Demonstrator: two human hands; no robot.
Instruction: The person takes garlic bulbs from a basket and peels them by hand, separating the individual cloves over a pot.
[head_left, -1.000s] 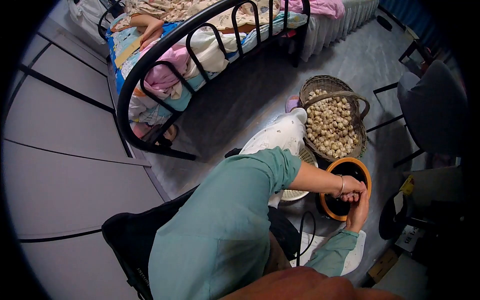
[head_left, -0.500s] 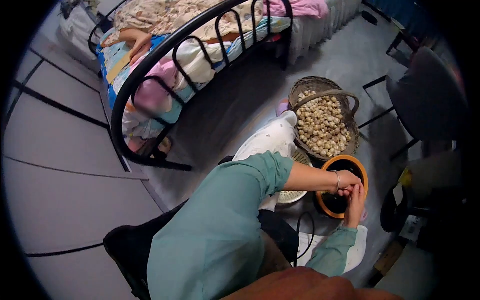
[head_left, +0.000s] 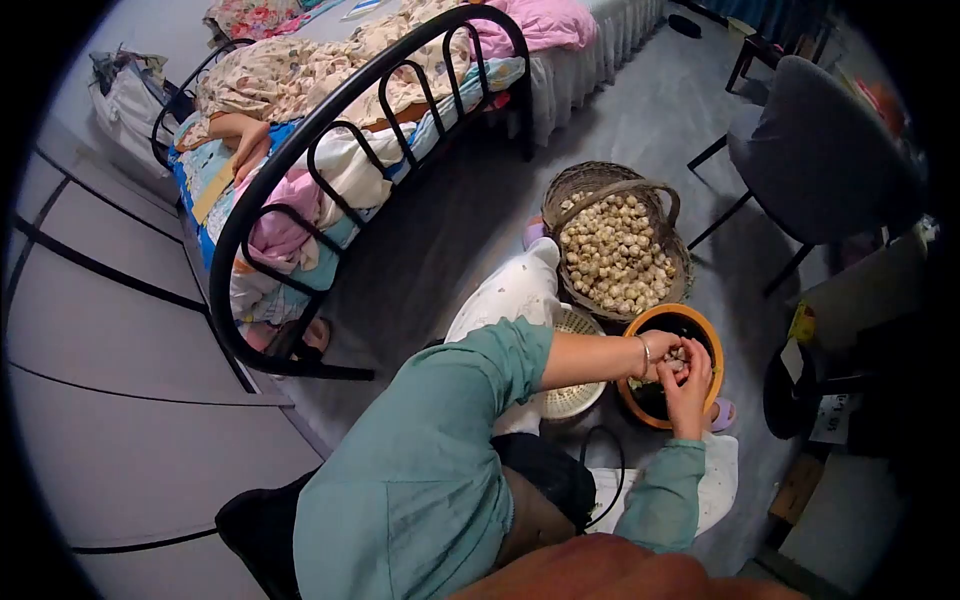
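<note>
Over the orange-rimmed bucket (head_left: 712,343) with a dark inside, both my hands meet. My left hand (head_left: 658,352), with a bracelet on its wrist, has its fingers closed around a pale garlic bulb (head_left: 678,360). Pressed to the same bulb are the fingertips of my right hand (head_left: 686,398), which comes in from below. The fingers partly hide the bulb. Beyond the bucket stands a wicker basket (head_left: 683,262) with a handle, full of similar garlic bulbs (head_left: 620,255). A white plastic colander (head_left: 572,400) sits beside the bucket, partly covered by my left forearm.
A bed with a black metal frame (head_left: 232,235) stands at the left, with a person's bent limb (head_left: 245,140) on it. A dark chair (head_left: 820,150) is at the right. A cardboard box (head_left: 797,488) lies near the lower right. Grey floor (head_left: 440,230) runs between bed and basket.
The view has shifted, so the basket and bucket sit further left. My hands have turned and opened slightly, so the garlic bulb now shows between the fingers.
</note>
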